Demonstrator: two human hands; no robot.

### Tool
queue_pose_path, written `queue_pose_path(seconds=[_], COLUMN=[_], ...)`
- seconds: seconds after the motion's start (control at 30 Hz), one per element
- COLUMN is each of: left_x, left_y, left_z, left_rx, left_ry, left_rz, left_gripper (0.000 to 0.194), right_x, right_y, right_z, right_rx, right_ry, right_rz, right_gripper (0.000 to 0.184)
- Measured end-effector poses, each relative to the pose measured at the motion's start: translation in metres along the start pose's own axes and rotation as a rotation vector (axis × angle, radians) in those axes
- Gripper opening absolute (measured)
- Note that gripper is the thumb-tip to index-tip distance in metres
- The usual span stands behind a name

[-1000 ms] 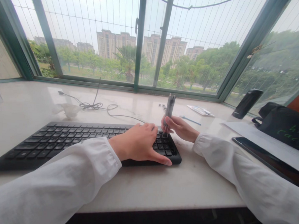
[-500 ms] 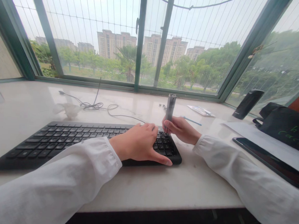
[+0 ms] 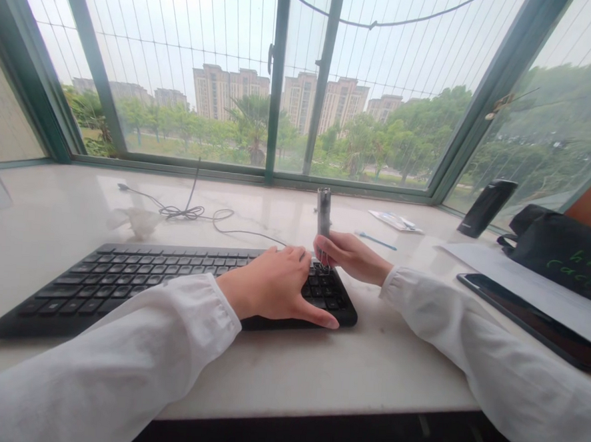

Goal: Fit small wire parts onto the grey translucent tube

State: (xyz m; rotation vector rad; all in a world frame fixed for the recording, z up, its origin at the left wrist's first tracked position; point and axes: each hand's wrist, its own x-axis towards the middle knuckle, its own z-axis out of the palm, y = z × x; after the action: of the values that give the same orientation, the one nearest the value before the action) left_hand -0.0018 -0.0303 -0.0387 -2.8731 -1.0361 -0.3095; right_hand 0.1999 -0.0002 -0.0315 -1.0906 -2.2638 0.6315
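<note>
My left hand lies spread over the right part of a black keyboard. Its thumb stretches along the front edge, and the far fingertips are partly hidden. My right hand grips a grey keycap puller, held nearly upright at the keyboard's right end. Thin wire loops at the puller's lower end reach down to the keys of the number pad. I cannot tell whether the wires have hold of a key.
A coiled cable and a crumpled translucent piece lie behind the keyboard. Rightward are a blue stick, a small packet, a phone, paper, a black bag and a black upright object. Windows stand behind.
My right hand has shifted slightly left with the keycap puller, whose top now leans a little left. My left hand stays in place on the keyboard.
</note>
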Motion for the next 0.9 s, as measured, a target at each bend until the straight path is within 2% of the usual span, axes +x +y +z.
queue_pose_path(seconds=[0.2, 0.3, 0.57, 0.8, 0.9], left_x=[0.001, 0.001, 0.0, 0.0, 0.0], left_y=[-0.001, -0.001, -0.002, -0.001, 0.0], left_z=[0.001, 0.0, 0.001, -0.001, -0.002], left_rx=[-0.016, -0.039, -0.011, 0.003, -0.009], left_ry=[-0.007, -0.014, -0.009, -0.027, -0.036], left_rz=[-0.008, -0.003, 0.006, 0.004, -0.004], left_gripper=[0.102, 0.101, 0.099, 0.101, 0.101], right_x=[0.002, 0.003, 0.004, -0.003, -0.005], right_y=[-0.012, -0.013, 0.0, 0.001, 0.006], right_z=[-0.001, -0.002, 0.003, 0.005, 0.004], right_rx=[-0.19, -0.213, 0.021, -0.001, 0.073], right_ry=[-0.022, -0.029, -0.011, 0.014, 0.005], right_rz=[-0.083, -0.079, 0.001, -0.06, -0.074], right_gripper=[0.048, 0.046, 0.055, 0.052, 0.047])
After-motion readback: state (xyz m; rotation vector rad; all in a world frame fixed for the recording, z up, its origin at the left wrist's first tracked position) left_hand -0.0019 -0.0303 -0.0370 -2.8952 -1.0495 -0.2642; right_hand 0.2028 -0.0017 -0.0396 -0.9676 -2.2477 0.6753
